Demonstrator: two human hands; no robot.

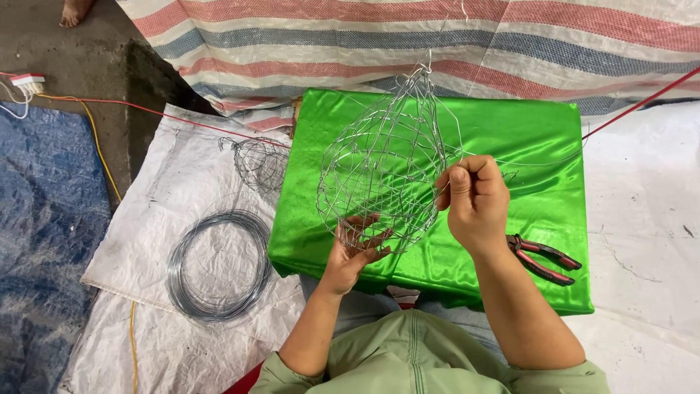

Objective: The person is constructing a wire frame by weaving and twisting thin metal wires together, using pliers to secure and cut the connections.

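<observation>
The left hand point(355, 252) sits under the rounded bottom of a wire mesh basket point(379, 175), fingers spread and curled upward so the tips thread into the lowest meshes, cupping it rather than clamping it. The basket rises up and away from those fingers, its long axis running from the wide belly at the left fingertips to the narrow twisted neck far beyond them, leaning a little toward the right. The right hand point(474, 198) is clenched just beside the basket's right flank, thumb pressed over the curled fingers, pinching a thin loose wire strand point(525, 164) that runs outward from the fist, away from the basket. So the mesh wall lies immediately left of the right fingers and directly above the left ones; the left hand bears it, the right is nearest the strand. Below the right wrist, red-handled pliers point(543, 259) lie on the green satin-covered block point(510, 124). Well left of the left fingers, a wire coil point(219, 266) and a smaller wire cage point(259, 162) rest on a white woven sheet point(146, 219).
</observation>
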